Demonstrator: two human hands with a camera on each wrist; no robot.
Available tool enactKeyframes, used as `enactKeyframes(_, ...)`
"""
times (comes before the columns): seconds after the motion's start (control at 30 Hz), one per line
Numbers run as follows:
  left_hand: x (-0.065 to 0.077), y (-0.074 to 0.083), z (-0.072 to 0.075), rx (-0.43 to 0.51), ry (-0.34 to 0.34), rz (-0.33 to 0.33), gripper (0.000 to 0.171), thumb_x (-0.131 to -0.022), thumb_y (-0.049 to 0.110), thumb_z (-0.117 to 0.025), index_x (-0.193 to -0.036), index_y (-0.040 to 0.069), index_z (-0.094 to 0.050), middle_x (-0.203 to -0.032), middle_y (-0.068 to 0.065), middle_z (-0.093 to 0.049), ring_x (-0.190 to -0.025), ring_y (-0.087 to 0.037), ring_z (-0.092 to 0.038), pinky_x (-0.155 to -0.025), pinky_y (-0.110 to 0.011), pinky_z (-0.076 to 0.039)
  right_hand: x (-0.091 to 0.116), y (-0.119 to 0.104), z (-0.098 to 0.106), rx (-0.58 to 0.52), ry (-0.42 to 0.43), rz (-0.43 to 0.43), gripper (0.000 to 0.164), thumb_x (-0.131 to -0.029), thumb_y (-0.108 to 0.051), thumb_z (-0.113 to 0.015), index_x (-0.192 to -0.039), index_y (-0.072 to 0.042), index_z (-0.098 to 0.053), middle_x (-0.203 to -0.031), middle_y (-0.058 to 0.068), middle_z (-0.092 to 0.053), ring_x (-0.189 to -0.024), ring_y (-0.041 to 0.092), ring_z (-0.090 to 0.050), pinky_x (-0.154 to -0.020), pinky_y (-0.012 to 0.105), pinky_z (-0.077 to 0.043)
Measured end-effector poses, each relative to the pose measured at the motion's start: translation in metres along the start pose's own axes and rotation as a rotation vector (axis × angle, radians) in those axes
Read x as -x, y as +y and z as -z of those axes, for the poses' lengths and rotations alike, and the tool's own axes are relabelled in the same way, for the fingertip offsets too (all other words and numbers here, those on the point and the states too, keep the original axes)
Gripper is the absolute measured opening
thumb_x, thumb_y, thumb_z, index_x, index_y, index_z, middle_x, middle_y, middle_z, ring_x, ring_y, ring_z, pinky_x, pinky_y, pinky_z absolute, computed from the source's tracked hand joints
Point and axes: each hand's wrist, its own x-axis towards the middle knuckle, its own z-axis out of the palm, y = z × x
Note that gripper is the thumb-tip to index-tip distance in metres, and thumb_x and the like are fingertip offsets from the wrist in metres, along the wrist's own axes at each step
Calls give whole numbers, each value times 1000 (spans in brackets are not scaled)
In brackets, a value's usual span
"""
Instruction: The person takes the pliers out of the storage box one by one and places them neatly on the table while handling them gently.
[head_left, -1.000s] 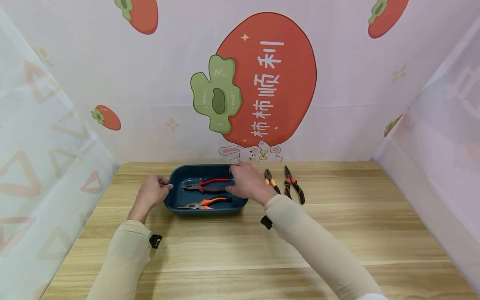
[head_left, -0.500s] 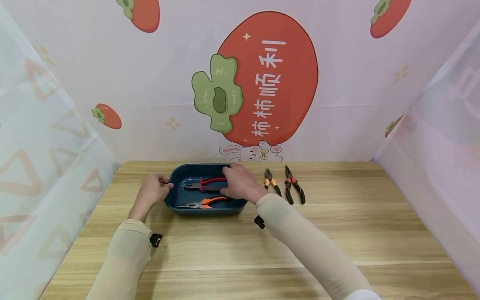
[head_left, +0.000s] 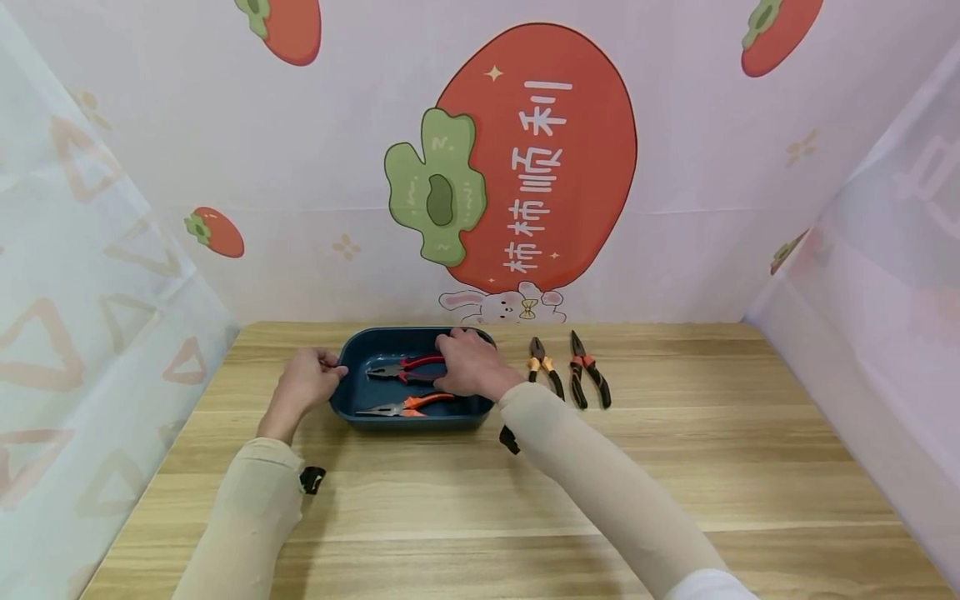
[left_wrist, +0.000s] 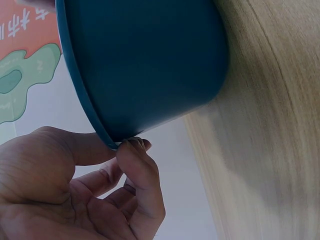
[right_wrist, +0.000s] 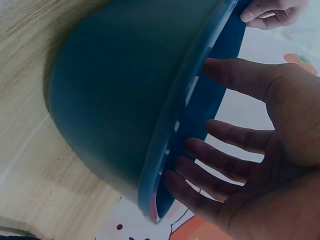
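Note:
A dark blue rectangular basin [head_left: 408,425] sits on the table, holding pliers with red handles [head_left: 408,364] and long-nose pliers with orange handles [head_left: 412,405]. My left hand [head_left: 303,385] pinches the basin's left rim between thumb and finger, as the left wrist view shows on the basin wall [left_wrist: 145,60]. Over the basin's right part hovers my right hand [head_left: 474,365], overlapping the ends of the red handles. In the right wrist view the fingers of that right hand [right_wrist: 280,130] are spread and lightly bent, with nothing seen between them; the pliers are hidden there.
Right of the basin, yellow-and-black pliers [head_left: 536,362] lie on the wooden table [head_left: 712,433]. Next to them are long-nose pliers with red-and-black handles [head_left: 588,363]. A printed cloth [head_left: 697,167] stands behind the table and along both sides.
My right hand has moved a little left, further over the basin, uncovering more of its right rim and the yellow-and-black pliers. The left hand stays at the left rim.

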Motion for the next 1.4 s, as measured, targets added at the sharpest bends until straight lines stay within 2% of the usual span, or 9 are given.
enactKeyframes(0.5, 1, -1, 0, 8, -7, 10, 22, -101, 12, -59, -110, -8, -61, -100, -20, -63, -86, -30, -58, -68, -37, -48, -19, -6, -12, 40, -33, -4, 64, -92, -36, -76, -147, -12, -52, -138, 8, -55, -119, 26, -50, -102, 41, -45)
enactKeyframes(0.83, 0, -2, -1, 7, 2, -1, 21, -101, 11, -59, -108, -8, -62, -99, -20, -64, -84, -30, -59, -68, -37, -49, -28, -7, -18, 46, -46, -14, 65, -91, -37, -76, -147, -12, -53, -138, 8, -56, -116, 25, -51, -101, 40, -46)
enactKeyframes(1.17, 0, 1, -1, -3, 5, 7, 20, -100, 11, -60, -107, -8, -62, -98, -20, -64, -85, -31, -59, -69, -38, -49, -35, -8, -24, 21, -77, -16, 63, -92, -36, -76, -146, -12, -53, -133, 7, -57, -111, 23, -49, -99, 40, -46)
enactKeyframes(1.4, -1, 0, 0, -5, 6, 15, 20, -100, 11, -60, -108, -8, -62, -99, -20, -64, -86, -31, -59, -70, -38, -49, -37, -11, -27, 3, -95, -30, 62, -93, -36, -75, -146, -13, -53, -136, 8, -55, -112, 24, -48, -101, 42, -45)
